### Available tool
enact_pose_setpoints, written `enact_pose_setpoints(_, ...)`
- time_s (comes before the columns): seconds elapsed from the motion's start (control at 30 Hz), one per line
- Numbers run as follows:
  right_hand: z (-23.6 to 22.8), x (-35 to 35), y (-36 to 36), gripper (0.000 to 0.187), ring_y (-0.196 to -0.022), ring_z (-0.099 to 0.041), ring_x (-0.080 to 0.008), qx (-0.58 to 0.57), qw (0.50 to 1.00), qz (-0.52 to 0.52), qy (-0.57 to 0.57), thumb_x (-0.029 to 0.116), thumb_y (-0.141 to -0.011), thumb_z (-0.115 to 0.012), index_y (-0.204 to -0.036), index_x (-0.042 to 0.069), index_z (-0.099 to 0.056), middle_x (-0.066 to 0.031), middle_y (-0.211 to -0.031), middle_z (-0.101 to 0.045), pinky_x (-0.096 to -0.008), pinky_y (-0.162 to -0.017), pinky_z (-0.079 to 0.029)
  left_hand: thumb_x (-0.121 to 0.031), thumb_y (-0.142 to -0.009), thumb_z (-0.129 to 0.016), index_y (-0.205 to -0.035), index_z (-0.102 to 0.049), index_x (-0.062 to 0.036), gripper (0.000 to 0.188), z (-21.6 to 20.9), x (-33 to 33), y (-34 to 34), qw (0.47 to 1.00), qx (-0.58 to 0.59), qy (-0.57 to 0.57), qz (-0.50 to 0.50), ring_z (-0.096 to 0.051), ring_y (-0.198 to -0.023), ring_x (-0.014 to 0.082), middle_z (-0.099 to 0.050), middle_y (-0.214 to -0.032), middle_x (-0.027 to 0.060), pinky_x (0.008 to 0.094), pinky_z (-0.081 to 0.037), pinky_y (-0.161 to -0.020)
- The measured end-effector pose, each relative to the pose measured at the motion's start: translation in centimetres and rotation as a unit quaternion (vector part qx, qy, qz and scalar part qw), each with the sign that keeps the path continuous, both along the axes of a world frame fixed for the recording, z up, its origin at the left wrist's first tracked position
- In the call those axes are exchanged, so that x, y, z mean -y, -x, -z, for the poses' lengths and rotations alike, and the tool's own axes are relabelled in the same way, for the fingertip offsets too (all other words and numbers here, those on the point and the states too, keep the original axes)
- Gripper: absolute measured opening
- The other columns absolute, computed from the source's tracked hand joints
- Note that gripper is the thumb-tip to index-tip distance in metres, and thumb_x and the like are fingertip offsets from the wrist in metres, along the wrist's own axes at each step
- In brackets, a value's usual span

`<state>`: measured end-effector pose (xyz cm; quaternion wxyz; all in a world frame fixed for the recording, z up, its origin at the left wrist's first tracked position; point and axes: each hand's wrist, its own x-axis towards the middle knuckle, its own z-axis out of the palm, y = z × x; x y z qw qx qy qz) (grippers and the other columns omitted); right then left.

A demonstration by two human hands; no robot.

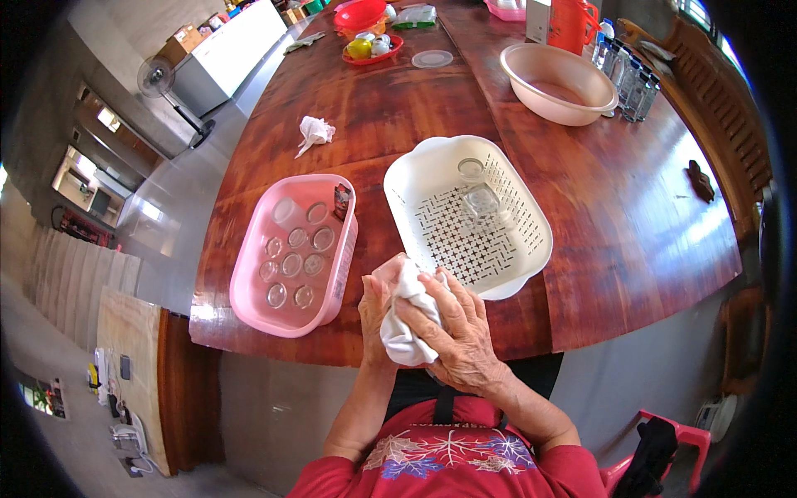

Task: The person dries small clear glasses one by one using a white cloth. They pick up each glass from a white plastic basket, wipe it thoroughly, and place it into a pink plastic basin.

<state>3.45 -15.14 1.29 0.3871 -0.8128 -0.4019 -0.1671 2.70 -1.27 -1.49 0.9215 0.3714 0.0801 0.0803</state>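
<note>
Both my hands are together at the table's near edge, around a bunched white cloth [404,340]. My left hand [376,315] grips it from the left side. My right hand [461,340] presses over it from the right, fingers bent across the folds. Whether something is wrapped inside the cloth is hidden. Just beyond my hands stands a white perforated basket [407,178], holding a clear glass jar [481,199] that lies toward its far right. Left of my hands is a pink plastic tub [241,278] with several small round clear pieces [291,264] in it.
A crumpled white tissue [315,133] lies beyond the pink tub. Farther right stand a large pale pink basin [540,108], several clear bottles [635,91] and an orange-red jug [571,26]. A red plate of fruit [371,51] sits at the far end. A pink stool [685,448] is at lower right.
</note>
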Motion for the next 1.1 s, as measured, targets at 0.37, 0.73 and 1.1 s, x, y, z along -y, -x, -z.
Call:
enact_pose_setpoints(0.37, -2.7, -1.7, -4.8, 0.039, -0.108, -0.049, -0.0322, -0.152, 0.978, -0.119, -0.084, 0.020, -0.086, -0.046, -0.124, 0.011, -0.052, -0.0151, -0.120, -0.050, -0.0439, -0.093, -0.036, -0.033, -0.089, -0.055, -0.137, -0.031, -0.0124, 0.057, 1.4, 0.6, 1.6, 0.996, 0.086, 0.009, 0.024, -0.046, -0.119, 0.0216, -0.044, -0.130, 0.0062, 0.0365, -0.042, -0.098)
enact_pose_setpoints(0.73, -1.0, -0.1, 0.5, 0.048, -0.131, -0.031, -0.0365, -0.052, 0.997, -0.055, -0.020, 0.038, -0.087, -0.051, -0.130, 0.017, -0.050, -0.0158, -0.142, -0.032, -0.0471, -0.104, -0.025, -0.042, -0.092, -0.045, -0.117, -0.050, -0.0056, 0.044, 1.5, -1.0, -0.9, 0.979, 0.135, 0.123, 0.094, -0.058, -0.098, 0.0223, -0.059, -0.102, 0.0098, 0.0357, -0.051, -0.079)
enact_pose_setpoints(1.1, -3.4, -0.6, -5.9, 0.027, -0.095, -0.053, -0.0288, -0.224, 0.961, -0.146, -0.071, 0.026, -0.085, -0.051, -0.096, 0.005, -0.063, -0.0124, -0.093, -0.057, -0.0389, -0.084, -0.041, -0.033, -0.086, -0.062, -0.134, -0.037, -0.0097, 0.059, 0.3, 1.0, 1.6, 0.994, 0.064, -0.058, 0.063, -0.054, -0.109, 0.0192, -0.048, -0.127, 0.0063, 0.0336, -0.052, -0.082)
